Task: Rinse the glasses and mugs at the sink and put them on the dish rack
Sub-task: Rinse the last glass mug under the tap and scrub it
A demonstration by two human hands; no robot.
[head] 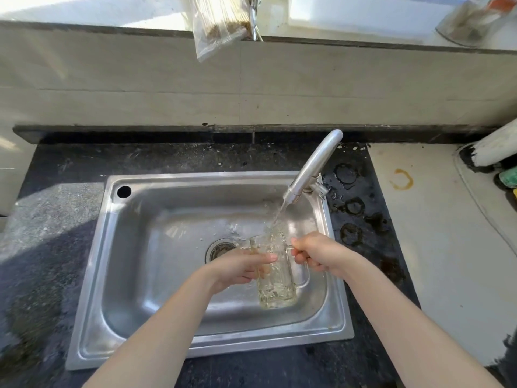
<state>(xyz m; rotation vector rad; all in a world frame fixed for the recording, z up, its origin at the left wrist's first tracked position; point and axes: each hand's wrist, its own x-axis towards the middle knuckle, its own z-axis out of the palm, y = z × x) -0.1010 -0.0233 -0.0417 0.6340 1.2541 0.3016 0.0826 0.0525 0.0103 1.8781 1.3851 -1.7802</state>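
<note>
Gripping the glass mug (275, 278) by its handle with the right hand (319, 254), fingers curled through the loop. Cupping its body with the left hand (237, 268), fingers wrapped round the glass for steadiness. Held over the sink (92, 303), mouth tipped toward the tap (310, 169) to catch the stream (277, 219). No dish rack in view; probably mid-rinse.

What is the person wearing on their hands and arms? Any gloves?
No gloves. The left hand and right hand are bare, with no rings seen. The left arm and right arm are bare too: no sleeves, watch or bracelets show.
</note>
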